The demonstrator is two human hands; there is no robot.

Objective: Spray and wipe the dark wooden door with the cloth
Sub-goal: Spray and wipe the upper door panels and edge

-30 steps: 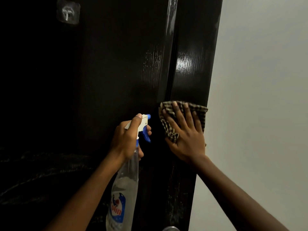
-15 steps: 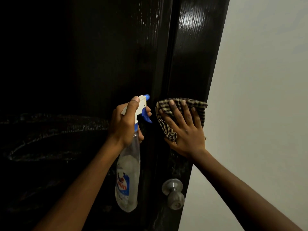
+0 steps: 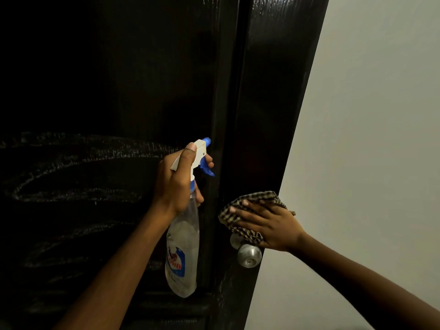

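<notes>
The dark wooden door (image 3: 133,91) fills the left and middle of the view, with wet smear marks on its lower left panel. My left hand (image 3: 177,184) grips a clear spray bottle (image 3: 182,248) by its white and blue trigger head, nozzle facing the door. My right hand (image 3: 269,225) presses a checked cloth (image 3: 247,203) flat against the door's right stile with straight fingers, just above the knob.
A round silver door knob (image 3: 248,255) sticks out of the door below the cloth. A plain pale wall (image 3: 369,139) runs along the right side past the door's edge.
My right hand has slid the cloth down the right stile to just above the knob. The view has tilted downward, and the left hand holds the bottle as before.
</notes>
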